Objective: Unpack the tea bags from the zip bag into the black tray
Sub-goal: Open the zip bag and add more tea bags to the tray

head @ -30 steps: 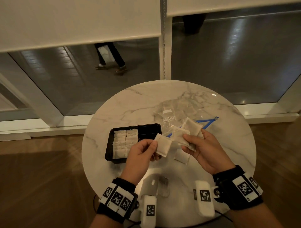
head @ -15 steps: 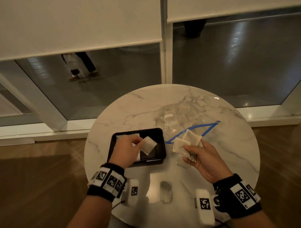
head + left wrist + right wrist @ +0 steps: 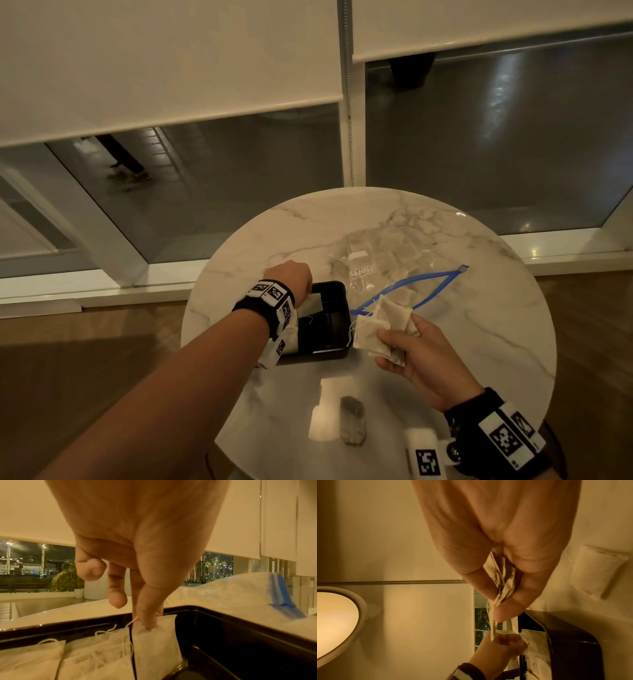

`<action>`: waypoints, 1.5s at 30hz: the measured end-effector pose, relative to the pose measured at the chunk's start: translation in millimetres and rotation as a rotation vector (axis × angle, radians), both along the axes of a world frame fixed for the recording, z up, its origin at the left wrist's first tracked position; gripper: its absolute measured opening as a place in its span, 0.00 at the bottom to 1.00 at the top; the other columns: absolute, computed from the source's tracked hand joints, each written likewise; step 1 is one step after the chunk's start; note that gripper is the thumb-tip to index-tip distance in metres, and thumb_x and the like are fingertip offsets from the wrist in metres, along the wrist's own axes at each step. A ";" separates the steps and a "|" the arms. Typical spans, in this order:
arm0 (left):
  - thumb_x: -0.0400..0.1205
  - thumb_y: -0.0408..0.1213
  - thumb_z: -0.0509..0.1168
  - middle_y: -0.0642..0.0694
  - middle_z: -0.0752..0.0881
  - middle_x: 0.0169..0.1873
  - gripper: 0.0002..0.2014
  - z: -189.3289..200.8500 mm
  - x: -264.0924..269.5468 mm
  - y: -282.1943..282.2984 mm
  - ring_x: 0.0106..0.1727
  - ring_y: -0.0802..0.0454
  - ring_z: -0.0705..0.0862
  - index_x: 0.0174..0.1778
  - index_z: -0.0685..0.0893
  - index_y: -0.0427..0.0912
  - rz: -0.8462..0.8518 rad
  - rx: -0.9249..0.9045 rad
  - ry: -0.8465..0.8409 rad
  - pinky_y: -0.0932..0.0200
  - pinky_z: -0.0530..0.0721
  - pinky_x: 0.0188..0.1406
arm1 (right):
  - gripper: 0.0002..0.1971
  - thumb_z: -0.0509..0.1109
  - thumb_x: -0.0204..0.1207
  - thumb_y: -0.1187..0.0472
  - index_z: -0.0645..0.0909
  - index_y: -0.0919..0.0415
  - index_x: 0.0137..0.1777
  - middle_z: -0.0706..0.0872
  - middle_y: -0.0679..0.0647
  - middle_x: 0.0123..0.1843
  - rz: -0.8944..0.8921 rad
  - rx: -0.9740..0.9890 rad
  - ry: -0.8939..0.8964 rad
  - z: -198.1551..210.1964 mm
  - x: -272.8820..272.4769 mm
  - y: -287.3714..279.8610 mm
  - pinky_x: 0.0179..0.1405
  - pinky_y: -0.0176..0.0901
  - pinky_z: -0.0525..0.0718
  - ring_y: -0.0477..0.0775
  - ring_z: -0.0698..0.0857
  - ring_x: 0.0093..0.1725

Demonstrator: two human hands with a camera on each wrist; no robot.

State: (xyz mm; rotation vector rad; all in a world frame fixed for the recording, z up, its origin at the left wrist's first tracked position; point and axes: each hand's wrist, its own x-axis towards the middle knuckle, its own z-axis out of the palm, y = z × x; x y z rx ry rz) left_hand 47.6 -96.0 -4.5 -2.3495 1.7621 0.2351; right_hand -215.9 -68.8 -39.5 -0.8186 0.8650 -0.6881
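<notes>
One tea bag [image 3: 154, 647], pinched by the left hand [image 3: 291, 279], now stands inside the tray [image 3: 337, 353]; the right hand [image 3: 416, 359] still holds several bags [image 3: 380, 329].

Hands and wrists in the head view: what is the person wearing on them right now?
Both forearms are bare, with no sleeves or gloves. The left hand and right hand each have a black wrist strap carrying white square tags printed with black-and-white fiducial markers, plus a white camera block with its own marker.

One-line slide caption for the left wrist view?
Left hand pinches a white paper tea bag upright in the black plastic tray.
</notes>
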 end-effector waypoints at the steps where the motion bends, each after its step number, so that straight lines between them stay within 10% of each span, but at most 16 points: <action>1: 0.83 0.36 0.70 0.46 0.91 0.52 0.09 -1.2 0.2 -1.7 0.52 0.42 0.89 0.53 0.93 0.52 -0.002 0.013 -0.019 0.52 0.89 0.51 | 0.15 0.70 0.81 0.72 0.84 0.59 0.65 0.91 0.61 0.58 0.004 -0.006 0.003 -0.1 -0.3 0.7 0.40 0.49 0.89 0.61 0.90 0.54; 20: 0.82 0.30 0.66 0.45 0.88 0.53 0.12 1.5 -5.5 -16.5 0.55 0.42 0.88 0.57 0.87 0.48 -0.165 -0.025 -0.288 0.52 0.86 0.50 | 0.16 0.71 0.80 0.71 0.83 0.58 0.66 0.92 0.60 0.57 0.025 -0.021 0.010 -6.4 0.0 1.0 0.42 0.50 0.89 0.60 0.91 0.53; 25: 0.82 0.32 0.68 0.46 0.88 0.54 0.11 11.4 -8.5 -9.8 0.54 0.42 0.88 0.58 0.86 0.48 -0.123 -0.064 -0.200 0.50 0.87 0.50 | 0.15 0.72 0.80 0.70 0.84 0.57 0.65 0.92 0.60 0.57 0.026 -0.021 0.018 -6.9 -1.2 0.5 0.42 0.50 0.88 0.61 0.91 0.54; 33: 0.84 0.62 0.61 0.54 0.88 0.40 0.18 2.5 -40.7 56.1 0.41 0.54 0.85 0.49 0.88 0.53 -0.195 0.131 0.198 0.50 0.88 0.46 | 0.14 0.69 0.81 0.72 0.84 0.59 0.64 0.92 0.61 0.54 0.004 -0.005 0.005 -7.9 -6.0 -1.5 0.41 0.50 0.89 0.58 0.90 0.50; 45: 0.85 0.47 0.65 0.52 0.89 0.54 0.11 -29.2 -59.3 98.7 0.56 0.49 0.86 0.61 0.88 0.57 -0.243 -0.076 0.200 0.47 0.86 0.55 | 0.17 0.70 0.80 0.73 0.82 0.61 0.67 0.91 0.62 0.58 -0.020 0.036 0.024 -8.6 -3.4 0.8 0.38 0.47 0.89 0.58 0.90 0.51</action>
